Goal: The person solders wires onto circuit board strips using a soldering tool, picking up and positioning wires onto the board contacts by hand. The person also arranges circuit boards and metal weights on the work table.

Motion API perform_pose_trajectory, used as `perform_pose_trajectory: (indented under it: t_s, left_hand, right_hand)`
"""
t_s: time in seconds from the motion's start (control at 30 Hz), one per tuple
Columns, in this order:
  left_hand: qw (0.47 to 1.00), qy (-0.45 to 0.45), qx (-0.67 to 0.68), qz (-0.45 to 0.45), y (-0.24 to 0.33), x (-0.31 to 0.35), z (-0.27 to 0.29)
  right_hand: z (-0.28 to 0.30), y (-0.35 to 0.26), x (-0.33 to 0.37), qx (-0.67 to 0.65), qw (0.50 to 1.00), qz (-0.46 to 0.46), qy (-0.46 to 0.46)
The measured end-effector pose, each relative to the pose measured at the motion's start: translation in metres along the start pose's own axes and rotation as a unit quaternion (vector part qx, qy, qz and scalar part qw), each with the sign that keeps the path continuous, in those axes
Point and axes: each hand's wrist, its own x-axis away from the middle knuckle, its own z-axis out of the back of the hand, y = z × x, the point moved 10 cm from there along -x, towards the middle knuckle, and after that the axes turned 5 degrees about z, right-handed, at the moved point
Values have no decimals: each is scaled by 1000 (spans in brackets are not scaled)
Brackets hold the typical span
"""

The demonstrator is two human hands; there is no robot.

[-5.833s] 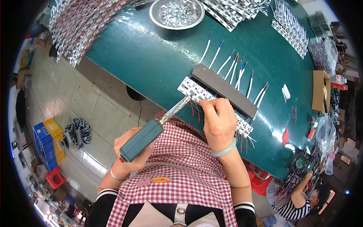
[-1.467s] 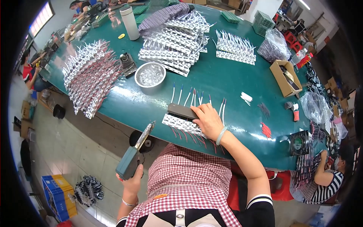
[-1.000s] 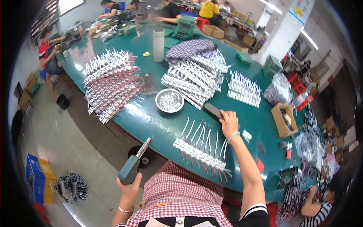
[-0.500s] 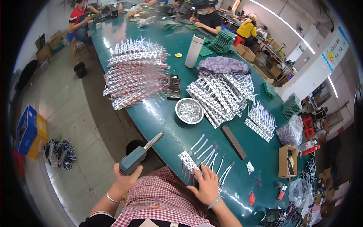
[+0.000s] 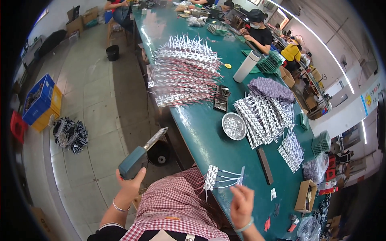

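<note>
My left hand (image 5: 130, 180) is closed around the handle of a dark green heat gun (image 5: 134, 162). Its metal nozzle points up and to the right, over the floor beside the table. A short white strip (image 5: 210, 177) with dark markings lies at the near table edge. Several white wires (image 5: 229, 178) run rightward from it to a pale, narrow piece (image 5: 241, 176), and reddish wires stick out toward my apron. Just below that pale piece is my right hand (image 5: 242, 205), its fingers curled together; what they hold, if anything, is hidden.
Stacked wired strips (image 5: 185, 72) cover the table's far left, with more piles (image 5: 261, 120) at right. Between them stand a bowl of small silvery parts (image 5: 234, 126) and a white bottle (image 5: 247, 66). A dark bar (image 5: 264, 166) lies nearer me; a black bin (image 5: 159, 153) stands below.
The strip has turned, its wires now pointing right. My right hand has come off it to the wire ends and its fingers have curled. The view has swung left; my left hand keeps the heat gun.
</note>
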Motion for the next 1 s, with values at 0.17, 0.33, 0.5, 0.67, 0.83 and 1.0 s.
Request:
perform_pose_trajectory:
  t_s: [0.17,0.33,0.5,0.67,0.83,1.0]
  left_hand:
    - [997,78,2,-18,1,-4,28]
    - [996,86,5,-25,-14,-18,40]
    - [998,36,-16,-43,-13,-30,24]
    - [999,21,-16,-42,-2,-28,11]
    - [1000,16,5,-12,-7,-28,4]
    - [999,30,12,-8,-12,-31,13]
  right_hand:
    - [3,9,-52,152,988,24,-5]
    - [-52,10,-45,148,988,6,-46]
    - [-102,19,-22,83,995,-37,-32]
    - [-111,10,-21,123,989,-80,-22]
    - [-114,7,-7,213,976,-16,-44]
    - [-85,-8,-23,101,986,82,-103]
